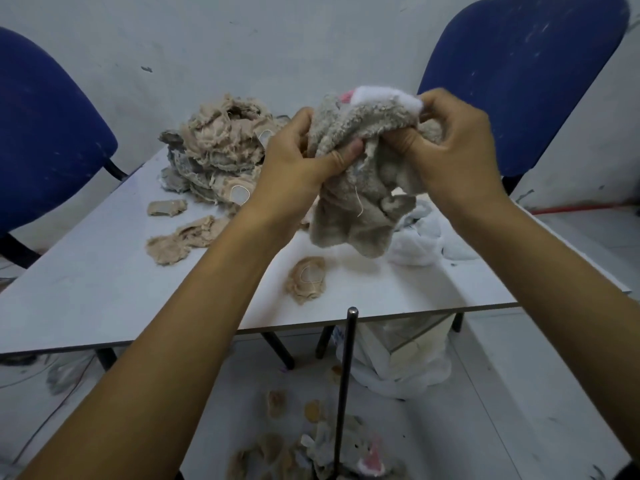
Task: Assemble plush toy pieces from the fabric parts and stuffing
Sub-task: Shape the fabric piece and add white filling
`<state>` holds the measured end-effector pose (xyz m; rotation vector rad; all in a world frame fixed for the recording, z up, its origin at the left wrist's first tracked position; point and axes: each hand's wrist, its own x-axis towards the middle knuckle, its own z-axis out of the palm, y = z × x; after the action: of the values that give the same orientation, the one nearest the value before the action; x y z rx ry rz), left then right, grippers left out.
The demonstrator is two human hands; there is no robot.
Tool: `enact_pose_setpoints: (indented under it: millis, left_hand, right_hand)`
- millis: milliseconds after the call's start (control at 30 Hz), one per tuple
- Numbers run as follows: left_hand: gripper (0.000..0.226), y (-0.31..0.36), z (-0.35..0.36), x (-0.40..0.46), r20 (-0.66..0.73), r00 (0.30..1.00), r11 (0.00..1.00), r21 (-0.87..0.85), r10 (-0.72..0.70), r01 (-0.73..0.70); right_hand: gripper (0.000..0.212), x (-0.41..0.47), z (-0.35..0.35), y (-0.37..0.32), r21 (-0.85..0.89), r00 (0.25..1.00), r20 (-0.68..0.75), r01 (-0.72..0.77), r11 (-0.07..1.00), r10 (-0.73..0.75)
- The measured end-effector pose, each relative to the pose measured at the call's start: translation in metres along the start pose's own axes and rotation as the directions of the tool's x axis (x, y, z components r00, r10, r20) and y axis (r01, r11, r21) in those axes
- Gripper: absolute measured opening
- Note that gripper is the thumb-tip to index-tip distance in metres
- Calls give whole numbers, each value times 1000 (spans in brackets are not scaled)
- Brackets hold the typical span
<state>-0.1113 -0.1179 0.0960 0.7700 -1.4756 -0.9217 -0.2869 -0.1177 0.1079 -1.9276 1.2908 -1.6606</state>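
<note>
**Both hands grip a limp plush skin above the table**

Much of the plush skin (349, 188) is bunched and folded, so its shape and which toy part it is cannot be made out. The left hand (298, 157) hides the skin's left edge; its fingers curl round the cloth and the thumb presses into the folds. The right hand (450, 136) covers the upper right side, fingers curled tightly, pinching the skin together with a tuft of white stuffing (384, 97) that pokes out at the top. A small pink patch (346, 97) shows beside the stuffing; what it belongs to is unclear. A loose thread hangs from the skin's middle.

The skin is held up in the air, above the far right part of the white table (104, 271). On the table, behind the left hand, lies a heap of beige fabric pieces (221, 147), their edges frayed and tangled, so single pieces are hard to count. Nearer lie a few separate scraps (180, 237) and one rounded piece (306, 278) close to the front edge. White stuffing in a clear bag (419, 237) sits to the right, partly hidden by the skin.

A dark metal rod (346, 382) stands upright before the table. On the pale floor below lie blurred plush bits (311, 448), cut off by the picture's bottom edge. Under the table sits a white sack (398, 355). Two blue chairs (519, 81) stand against a scuffed whitish wall, both cut off at the sides.
</note>
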Motion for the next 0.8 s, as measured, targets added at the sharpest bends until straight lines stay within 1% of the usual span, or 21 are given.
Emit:
enact_pose_setpoints:
  millis: [67, 133, 167, 233, 267, 333, 400, 433, 467, 533, 567, 600, 667, 733, 767, 800]
  left_hand:
    - [30, 0, -3, -1, 69, 997, 999, 27, -43, 41]
    - [32, 2, -8, -4, 185, 978, 994, 53, -101, 93]
    - [37, 1, -11, -5, 218, 967, 991, 65, -128, 117]
    - [49, -1, -15, -7, 226, 962, 986, 95, -156, 137]
    - [51, -1, -17, -7, 229, 959, 984, 100, -168, 148]
    - [37, -2, -20, -8, 237, 957, 985, 78, -169, 155]
    - [24, -2, -22, -9, 265, 954, 990, 63, -138, 125]
    - [22, -2, -23, -9, 273, 955, 992, 83, -114, 95]
    - [23, -2, -24, -10, 277, 956, 991, 118, -93, 63]
    - [24, -3, -24, -14, 262, 963, 982, 190, -60, 10]
    - [24, -4, -23, -16, 246, 968, 977, 211, -47, -6]
    - [23, -4, -23, -17, 237, 971, 977, 213, -35, -17]
    - [22, -6, -24, -18, 209, 978, 990, 141, -13, -17]
    - [25, -8, -28, -19, 183, 983, 997, 81, -16, 1]
    - [26, -9, -28, -20, 189, 982, 997, 71, -27, 14]
    - [25, -10, -29, -21, 196, 980, 998, 55, -42, 32]
  right_hand:
    - [16, -2, -4, 5, -2, 1000, 23, 6, 1000, -6]
    - [9, -5, -7, 8, 17, 999, 50, 19, 1000, -20]
    - [11, -7, -9, 9, 25, 998, 61, 25, 999, -27]
    - [14, -8, -12, 8, 47, 998, 61, 29, 998, -32]
    - [13, -8, -14, 7, 56, 998, 58, 32, 998, -35]
    - [9, -10, -18, 5, 60, 997, 51, 58, 997, -61]
    - [8, -13, -21, 2, 42, 992, 22, 126, 991, -127]
    - [8, -14, -22, 2, 17, 986, 22, 165, 986, -165]
    - [9, -15, -22, 3, -20, 982, 51, 184, 983, -183]
    - [10, -19, -20, 7, -68, 976, 149, 169, 983, -158]
    - [10, -21, -20, 8, -60, 974, 164, 171, 983, -160]
    - [11, -22, -20, 8, -46, 972, 140, 199, 979, -191]
    - [17, -23, -20, 8, -58, 959, 103, 269, 961, -263]
    - [21, -22, -19, 6, -64, 956, 148, 265, 962, -254]
    - [21, -23, -19, 6, -54, 959, 149, 250, 967, -240]
    - [21, -23, -19, 6, -50, 962, 117, 253, 966, -246]
